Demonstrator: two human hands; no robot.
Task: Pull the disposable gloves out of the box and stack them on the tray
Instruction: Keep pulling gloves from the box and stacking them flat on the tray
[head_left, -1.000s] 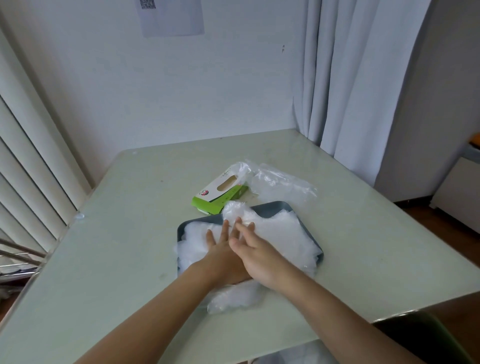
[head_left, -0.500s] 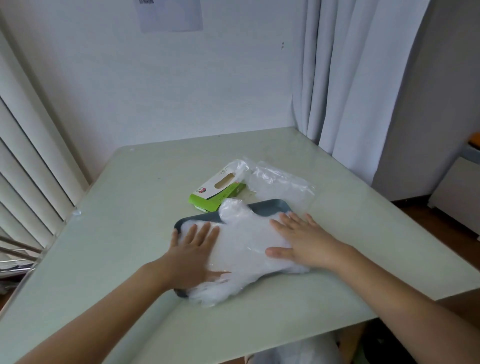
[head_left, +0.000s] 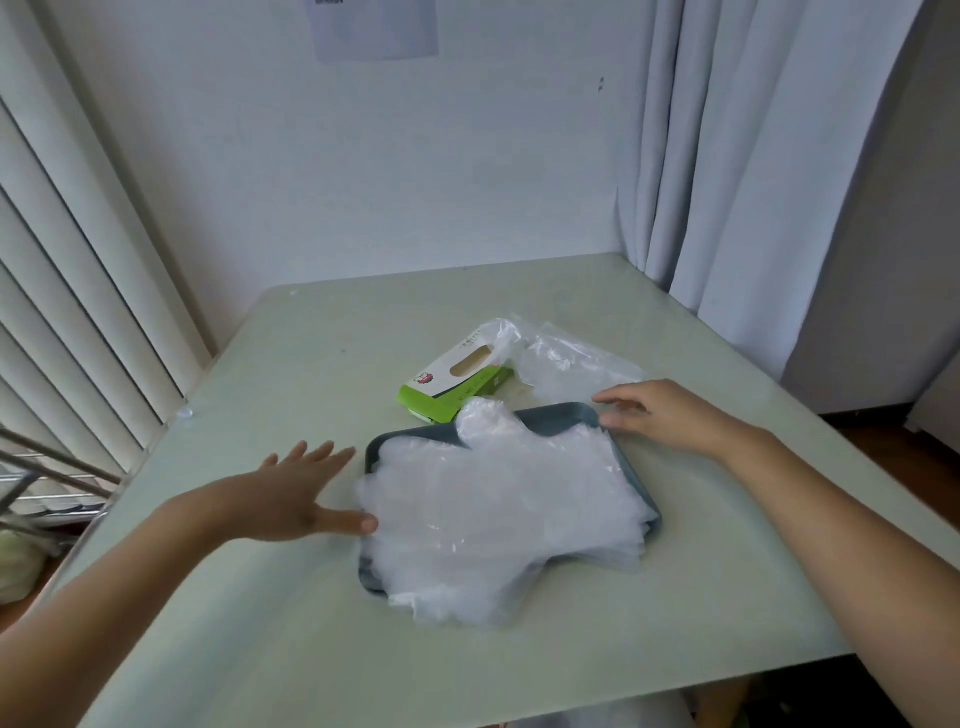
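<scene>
Left grip and right grip spread, gloves on tray between them

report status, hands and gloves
Hands open: left hand thumb at edge of glove stack, right hand at far corner of tray. Stack on tray, overhanging near rim. Green box behind, not blocking.

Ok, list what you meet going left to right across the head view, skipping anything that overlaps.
Vertical blinds → left hand → tray holding the stack of disposable gloves → right hand → curtain.
</scene>
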